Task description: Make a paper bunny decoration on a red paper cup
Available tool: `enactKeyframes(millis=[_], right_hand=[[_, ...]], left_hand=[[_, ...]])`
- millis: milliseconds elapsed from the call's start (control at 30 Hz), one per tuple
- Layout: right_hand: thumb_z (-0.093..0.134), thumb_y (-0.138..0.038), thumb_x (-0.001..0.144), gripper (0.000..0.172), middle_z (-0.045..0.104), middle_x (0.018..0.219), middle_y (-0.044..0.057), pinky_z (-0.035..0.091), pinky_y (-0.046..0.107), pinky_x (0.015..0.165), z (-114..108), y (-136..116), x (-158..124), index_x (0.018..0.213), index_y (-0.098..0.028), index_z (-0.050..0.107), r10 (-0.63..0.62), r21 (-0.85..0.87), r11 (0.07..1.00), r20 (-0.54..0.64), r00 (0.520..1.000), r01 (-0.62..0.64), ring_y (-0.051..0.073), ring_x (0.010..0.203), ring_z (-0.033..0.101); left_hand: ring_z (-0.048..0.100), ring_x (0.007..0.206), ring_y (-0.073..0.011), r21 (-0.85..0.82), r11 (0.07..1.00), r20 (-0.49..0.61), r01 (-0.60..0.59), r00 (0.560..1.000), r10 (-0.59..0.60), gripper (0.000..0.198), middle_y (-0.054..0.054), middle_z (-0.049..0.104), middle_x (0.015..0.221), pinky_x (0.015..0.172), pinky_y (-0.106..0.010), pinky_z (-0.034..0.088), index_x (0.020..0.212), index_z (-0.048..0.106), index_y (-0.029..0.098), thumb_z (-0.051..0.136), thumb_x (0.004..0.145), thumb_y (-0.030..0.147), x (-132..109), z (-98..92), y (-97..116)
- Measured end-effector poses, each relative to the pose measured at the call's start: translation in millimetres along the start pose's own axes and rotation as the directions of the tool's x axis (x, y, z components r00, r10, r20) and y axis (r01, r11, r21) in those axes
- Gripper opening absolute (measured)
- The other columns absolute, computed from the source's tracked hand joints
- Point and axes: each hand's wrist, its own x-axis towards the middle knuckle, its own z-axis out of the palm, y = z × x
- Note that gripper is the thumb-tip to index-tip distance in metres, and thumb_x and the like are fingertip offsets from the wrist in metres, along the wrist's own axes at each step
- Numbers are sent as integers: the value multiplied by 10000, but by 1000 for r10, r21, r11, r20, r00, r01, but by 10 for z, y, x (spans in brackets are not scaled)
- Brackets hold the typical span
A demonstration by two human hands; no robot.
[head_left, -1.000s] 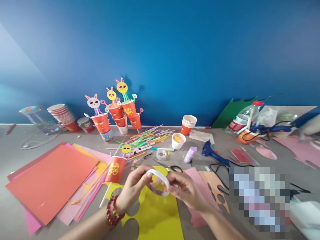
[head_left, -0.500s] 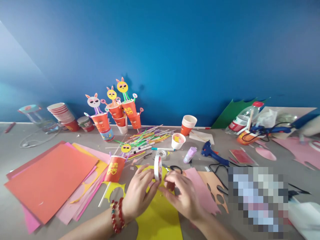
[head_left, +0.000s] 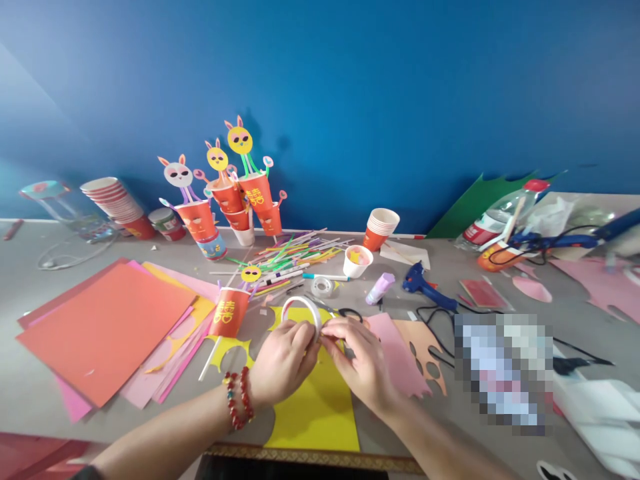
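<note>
Both my hands meet over a yellow paper sheet (head_left: 315,413) with round holes cut in it. My left hand (head_left: 280,363), with a red bead bracelet on the wrist, grips a white roll of tape (head_left: 301,310) held upright. My right hand (head_left: 363,360) pinches at the roll's right edge with thumb and forefinger. A red paper cup (head_left: 227,315) with a yellow face on a stick stands just left of my hands. Black-handled scissors (head_left: 345,312) lie behind my right hand.
A stack of orange, pink and yellow paper (head_left: 105,330) lies at left. Decorated cups with bunny faces (head_left: 225,200), coloured straws (head_left: 290,257), a blue glue gun (head_left: 423,290), a glue stick (head_left: 379,289), a clear tape roll (head_left: 323,287) and a cup stack (head_left: 380,230) fill the back. Pink sheets lie at right.
The tape roll has turned in my hands from lying slanted to standing upright with its opening facing me. Both hands drew closer together, and the view tilted down, showing the table's front edge.
</note>
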Motion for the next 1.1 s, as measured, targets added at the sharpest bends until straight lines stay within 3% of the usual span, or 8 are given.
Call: enactKeyframes(millis=[200,500,733,1100], right_hand=[[569,-109,928,121,649,846,34,507,319,728,-48,-21,44,902,-228,577,17,27,999,12,1000,-18,189,794,620],[605,-160,926,170,578,1040,48,548,253,708,11,11,-3,1068,-241,558,185,196,963,6,983,-183,152,819,628],[579,-145,938,93,591,903,29,508,267,715,-44,9,33,891,-224,584,131,187,973,49,990,-138,167,842,604],[638,-168,904,179,632,916,15,555,294,756,85,17,-78,1044,-256,571,254,255,929,93,963,-270,166,810,649]], left_hand=[[540,647,-189,-20,999,50,45,998,-44,202,-18,591,730,619,-293,434,844,464,216,368,1021,236,-30,9,-18],[593,725,-209,-46,999,89,20,996,-16,179,-42,649,809,688,-313,456,941,520,197,378,1029,261,-64,17,-77],[589,736,-210,-76,997,59,28,998,-23,170,-49,639,811,692,-312,455,956,531,190,380,1020,234,-31,-16,-90],[546,672,-200,-79,997,38,8,999,-5,179,-36,605,743,676,-322,428,891,544,190,379,956,165,-12,-86,-82]])
